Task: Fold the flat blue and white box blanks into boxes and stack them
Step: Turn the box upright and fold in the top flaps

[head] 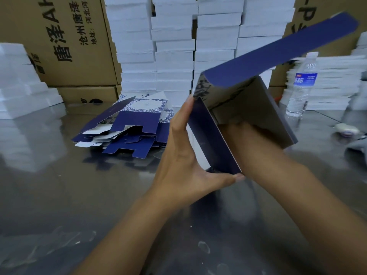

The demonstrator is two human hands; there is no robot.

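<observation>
Light: dim, cool, even; source out of view. Shadows: soft, one dark patch on the glossy tabletop [59,195] under the half-folded box [204,135]. Glare: pale reflections of the white foam stacks [19,84] on that top. Blur: raised lid flap [282,46] motion-smeared; water bottle [301,84] soft; right margin hazy. Distortion: brown cartons [65,46] bow and lean at the left edge.

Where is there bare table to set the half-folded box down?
Near-left table, in front of the blanks and left white stack, is bare. Crowded along the back stacks and right by the bottle.
</observation>
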